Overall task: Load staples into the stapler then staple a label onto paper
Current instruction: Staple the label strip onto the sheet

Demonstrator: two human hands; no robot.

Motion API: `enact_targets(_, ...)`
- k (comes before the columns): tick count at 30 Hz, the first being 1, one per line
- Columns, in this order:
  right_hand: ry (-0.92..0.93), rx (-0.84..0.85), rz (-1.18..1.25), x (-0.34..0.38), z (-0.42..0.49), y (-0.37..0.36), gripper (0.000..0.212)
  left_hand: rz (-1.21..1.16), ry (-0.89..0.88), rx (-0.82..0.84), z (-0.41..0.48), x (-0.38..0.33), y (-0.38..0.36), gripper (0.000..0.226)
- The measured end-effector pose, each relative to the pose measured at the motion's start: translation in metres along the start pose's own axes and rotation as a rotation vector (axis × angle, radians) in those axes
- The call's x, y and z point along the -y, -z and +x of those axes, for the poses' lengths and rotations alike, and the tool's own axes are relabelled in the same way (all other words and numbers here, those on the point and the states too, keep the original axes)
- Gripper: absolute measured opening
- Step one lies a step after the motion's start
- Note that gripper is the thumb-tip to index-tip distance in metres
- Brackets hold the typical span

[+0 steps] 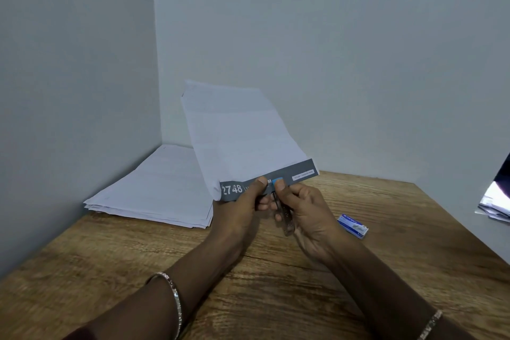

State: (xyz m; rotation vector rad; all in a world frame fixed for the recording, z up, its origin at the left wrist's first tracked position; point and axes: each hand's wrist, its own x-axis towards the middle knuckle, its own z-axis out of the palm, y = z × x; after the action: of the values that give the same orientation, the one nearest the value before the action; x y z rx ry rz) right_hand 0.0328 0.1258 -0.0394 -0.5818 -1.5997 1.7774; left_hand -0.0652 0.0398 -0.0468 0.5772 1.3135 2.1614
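Observation:
I hold a white sheet of paper (237,135) upright above the wooden table (276,279). A grey label (300,171) printed "2748" lies along the sheet's lower edge. My left hand (240,207) pinches label and paper together, thumb on the label. My right hand (306,210) grips a small stapler (285,218) with a blue tip, its jaws at the label's lower edge beside my left thumb. Most of the stapler is hidden by my fingers. A small blue and white staple box (353,226) lies on the table to the right of my right hand.
A stack of white papers (154,190) lies in the back left corner against the wall. At the right edge of view is a dark, shiny object (496,196). Grey walls close the table at the back and left.

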Motion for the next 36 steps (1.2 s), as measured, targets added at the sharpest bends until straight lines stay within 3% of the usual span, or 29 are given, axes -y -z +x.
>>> enact_targets(4,0.011,-0.006,-0.008,-0.001,-0.001,-0.002,0.039,-0.022,0.019,0.021,0.000,-0.002,0.000,0.030)
enact_targets(9,-0.052,0.084,0.119,0.001,-0.001,-0.004,0.047,-0.055,0.067,0.008,0.005,-0.003,0.003,0.034)
enact_targets(14,-0.130,-0.150,0.239,0.002,0.002,0.000,0.041,-0.081,0.087,-0.029,0.012,-0.005,0.006,0.027)
enact_targets(16,0.004,-0.297,0.103,0.000,0.003,0.007,0.036,-0.116,0.112,-0.039,0.013,-0.006,0.005,0.021)
enact_targets(19,0.471,-0.429,-0.429,-0.001,0.004,0.019,0.025,-0.143,0.121,-0.043,0.014,-0.005,0.004,0.016)
enact_targets(21,0.788,-0.380,-0.818,0.001,0.006,0.022,0.020,-0.131,0.114,-0.024,0.014,-0.005,0.005,0.015)
enact_targets(23,0.935,-0.273,-0.996,0.002,0.007,0.021,0.022,-0.122,0.078,-0.007,0.013,-0.005,0.007,0.013)
enact_targets(28,0.882,-0.189,-1.038,-0.001,0.008,0.019,0.032,-0.091,0.011,0.025,0.012,-0.004,0.009,0.010)
enact_targets(32,0.866,-0.146,-0.893,0.002,0.008,0.021,0.019,-0.128,0.024,0.055,0.011,-0.006,0.007,0.033)
enact_targets(36,0.605,-0.087,-0.640,0.002,0.005,0.020,0.007,-0.137,-0.012,0.078,0.011,-0.016,0.008,0.050)
